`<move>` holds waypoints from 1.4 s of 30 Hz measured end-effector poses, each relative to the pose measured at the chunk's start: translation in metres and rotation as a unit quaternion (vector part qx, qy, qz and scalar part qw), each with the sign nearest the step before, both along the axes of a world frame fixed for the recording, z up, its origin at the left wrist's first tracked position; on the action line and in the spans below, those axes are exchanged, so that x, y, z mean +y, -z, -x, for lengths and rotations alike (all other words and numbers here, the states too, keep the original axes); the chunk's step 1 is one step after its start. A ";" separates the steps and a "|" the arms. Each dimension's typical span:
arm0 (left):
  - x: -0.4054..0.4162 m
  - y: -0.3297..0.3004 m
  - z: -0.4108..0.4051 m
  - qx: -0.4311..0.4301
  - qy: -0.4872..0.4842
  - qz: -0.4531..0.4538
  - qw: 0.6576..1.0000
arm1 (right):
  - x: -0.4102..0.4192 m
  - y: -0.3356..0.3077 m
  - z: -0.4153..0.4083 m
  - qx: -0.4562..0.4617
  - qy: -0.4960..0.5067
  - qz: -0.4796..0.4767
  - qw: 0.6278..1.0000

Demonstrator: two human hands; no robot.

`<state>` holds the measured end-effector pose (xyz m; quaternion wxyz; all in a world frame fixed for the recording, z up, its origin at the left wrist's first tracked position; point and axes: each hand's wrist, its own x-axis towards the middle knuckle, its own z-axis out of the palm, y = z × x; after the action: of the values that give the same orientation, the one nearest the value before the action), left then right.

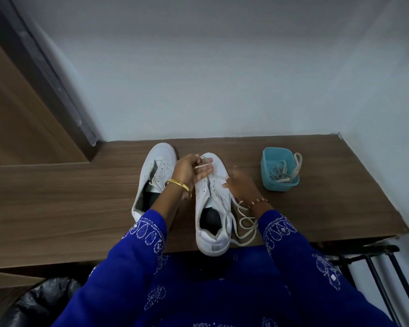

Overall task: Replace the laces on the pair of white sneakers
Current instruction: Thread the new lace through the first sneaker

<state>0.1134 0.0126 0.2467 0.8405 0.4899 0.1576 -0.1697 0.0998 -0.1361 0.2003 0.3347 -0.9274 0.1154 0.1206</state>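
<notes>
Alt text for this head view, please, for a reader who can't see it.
A person's left hand holds a white lace over the toe of the right sneaker on a wooden table, while the blurred right hand rests beside that shoe. The left sneaker has no lace; a teal tub to the right holds more laces.
</notes>
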 end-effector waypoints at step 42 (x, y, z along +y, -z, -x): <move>0.016 0.067 0.034 -0.230 0.362 -0.597 0.678 | 0.012 -0.189 0.007 -0.393 0.084 -0.399 0.824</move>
<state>0.0792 0.0281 0.1793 0.2521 0.9300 -0.1623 -0.2127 0.0923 -0.1238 0.3889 0.7011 -0.6687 -0.0070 -0.2476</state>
